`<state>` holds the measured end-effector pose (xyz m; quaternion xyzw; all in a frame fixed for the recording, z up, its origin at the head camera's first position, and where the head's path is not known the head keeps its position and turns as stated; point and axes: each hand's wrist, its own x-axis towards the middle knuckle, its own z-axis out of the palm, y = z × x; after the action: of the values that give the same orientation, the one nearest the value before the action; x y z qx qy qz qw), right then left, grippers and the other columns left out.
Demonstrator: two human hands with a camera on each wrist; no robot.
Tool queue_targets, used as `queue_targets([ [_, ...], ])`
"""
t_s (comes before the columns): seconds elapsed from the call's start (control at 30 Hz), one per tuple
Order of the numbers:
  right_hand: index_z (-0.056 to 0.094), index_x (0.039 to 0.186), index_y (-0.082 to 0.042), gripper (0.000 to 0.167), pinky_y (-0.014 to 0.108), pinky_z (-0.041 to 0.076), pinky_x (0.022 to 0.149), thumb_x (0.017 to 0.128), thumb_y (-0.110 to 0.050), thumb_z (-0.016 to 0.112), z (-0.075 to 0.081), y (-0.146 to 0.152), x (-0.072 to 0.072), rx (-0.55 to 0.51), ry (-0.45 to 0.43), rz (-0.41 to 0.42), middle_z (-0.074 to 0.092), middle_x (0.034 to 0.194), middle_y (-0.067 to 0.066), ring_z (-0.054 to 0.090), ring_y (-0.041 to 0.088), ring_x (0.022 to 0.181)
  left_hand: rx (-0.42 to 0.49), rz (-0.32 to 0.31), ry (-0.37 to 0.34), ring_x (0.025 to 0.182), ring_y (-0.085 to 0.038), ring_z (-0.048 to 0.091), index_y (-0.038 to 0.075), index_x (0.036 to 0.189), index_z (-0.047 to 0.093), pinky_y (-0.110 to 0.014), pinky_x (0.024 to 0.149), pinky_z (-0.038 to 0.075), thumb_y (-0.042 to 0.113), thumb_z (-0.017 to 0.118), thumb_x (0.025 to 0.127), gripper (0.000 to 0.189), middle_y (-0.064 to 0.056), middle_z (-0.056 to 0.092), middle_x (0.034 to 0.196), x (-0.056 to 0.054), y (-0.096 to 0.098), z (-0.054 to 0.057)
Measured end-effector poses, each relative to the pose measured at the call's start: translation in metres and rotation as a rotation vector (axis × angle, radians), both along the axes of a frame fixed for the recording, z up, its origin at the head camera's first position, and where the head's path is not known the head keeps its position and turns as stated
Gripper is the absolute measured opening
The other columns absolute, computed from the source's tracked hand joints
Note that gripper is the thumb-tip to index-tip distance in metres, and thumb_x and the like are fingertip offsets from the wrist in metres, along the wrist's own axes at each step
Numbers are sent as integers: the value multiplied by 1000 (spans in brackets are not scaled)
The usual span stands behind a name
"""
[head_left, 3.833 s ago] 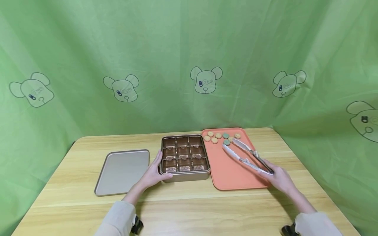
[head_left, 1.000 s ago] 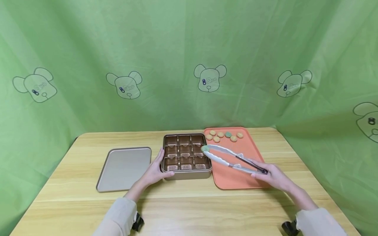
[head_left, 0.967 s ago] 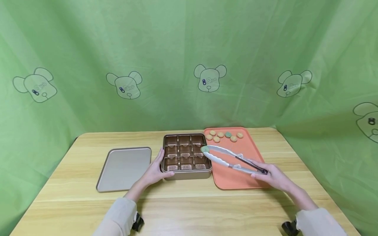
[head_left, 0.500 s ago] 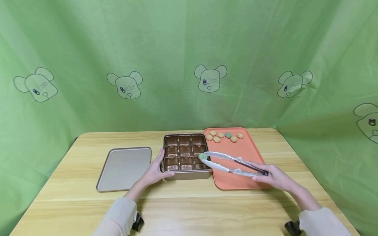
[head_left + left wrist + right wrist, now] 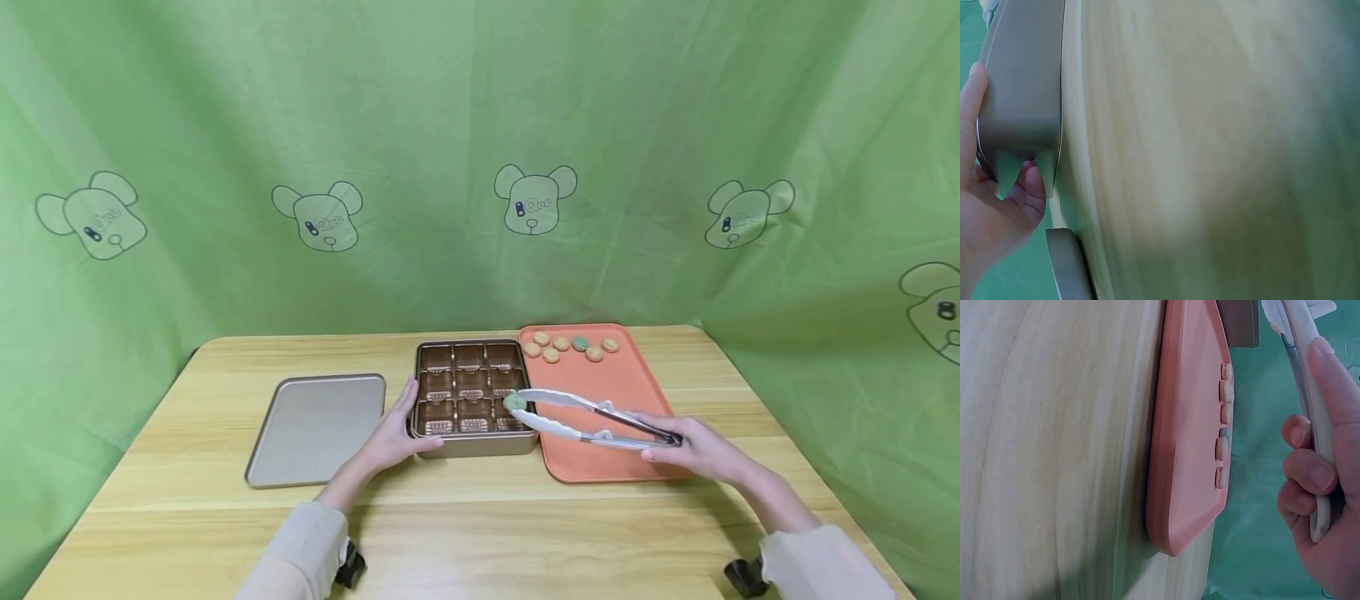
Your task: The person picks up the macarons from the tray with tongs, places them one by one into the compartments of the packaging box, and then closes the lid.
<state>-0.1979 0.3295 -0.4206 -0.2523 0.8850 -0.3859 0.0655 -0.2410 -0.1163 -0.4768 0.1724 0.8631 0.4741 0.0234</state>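
My left hand [image 5: 387, 437] holds the near-left corner of a brown tin box [image 5: 480, 447], thumb on its front wall and fingers bent against its left side. A clear insert with several compartments fills the tin. In my right hand [image 5: 705, 454] are metal kitchen tongs [image 5: 561, 399] with pale scalloped tips, gripped near the hinge end. A green macaron [image 5: 514, 401] is pinched between the tips, above the near-right compartment. The right wrist view shows fingers curled round the tongs' handle [image 5: 1324, 450]; the tips are outside that view.
An orange tray [image 5: 600, 458] stands right of the tin, carrying several tan macarons [image 5: 551, 355] and one green macaron [image 5: 580, 343] at its far end. A flat metal lid [image 5: 318, 429] lies to the left. Green curtain [image 5: 420, 275] closes off the table's back and sides.
The tongs picked up a green macaron from the tray, carried it left over the tin, then moved toward the near-right compartment. In the last half second they barely move. My left hand stays at the tin.
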Motion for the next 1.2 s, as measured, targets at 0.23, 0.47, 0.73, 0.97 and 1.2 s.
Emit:
queue_targets([
  [0.23, 43, 130, 8, 57, 20, 35, 38, 82, -14, 66, -2, 3, -1, -3, -4, -15, 39, 59, -9, 32, -3, 49, -1, -5, 4, 138, -36, 7, 0, 145, 7, -49, 111, 10, 28, 78, 69, 108, -19, 3, 151, 0, 0, 0],
  [0.47, 43, 130, 8, 55, 21, 35, 39, 83, -11, 65, -7, 5, -1, -14, 34, -79, 41, 63, -6, 30, -2, 49, 0, -5, 2, 137, -37, 8, -1, 144, 7, -50, 111, 10, 27, 78, 69, 108, -20, 3, 151, 0, 0, -1],
  [0.73, 38, 135, 5, 61, 23, 35, 42, 86, -21, 63, -13, 16, -8, 67, 44, -276, 37, 64, 1, 30, 2, 47, -2, -7, 0, 138, -36, 7, -1, 145, 6, -50, 111, 10, 27, 78, 69, 108, -20, 3, 151, 0, 0, 0],
  [0.97, 41, 134, 3, 63, 26, 35, 50, 85, -29, 64, -21, 20, -14, 221, 105, -375, 50, 69, 11, 36, 10, 51, -1, -6, 7, 137, -36, 8, -1, 145, 7, -50, 111, 11, 26, 79, 69, 107, -20, 3, 151, 0, 0, 0],
  [1.2, 44, 131, 5, 64, 32, 39, 60, 85, -36, 63, -23, 18, -17, 306, 124, -400, 58, 104, 33, 48, 23, 67, -3, -4, 8, 137, -36, 8, -1, 145, 7, -49, 111, 11, 26, 78, 69, 107, -20, 3, 151, 0, 0, 1],
])
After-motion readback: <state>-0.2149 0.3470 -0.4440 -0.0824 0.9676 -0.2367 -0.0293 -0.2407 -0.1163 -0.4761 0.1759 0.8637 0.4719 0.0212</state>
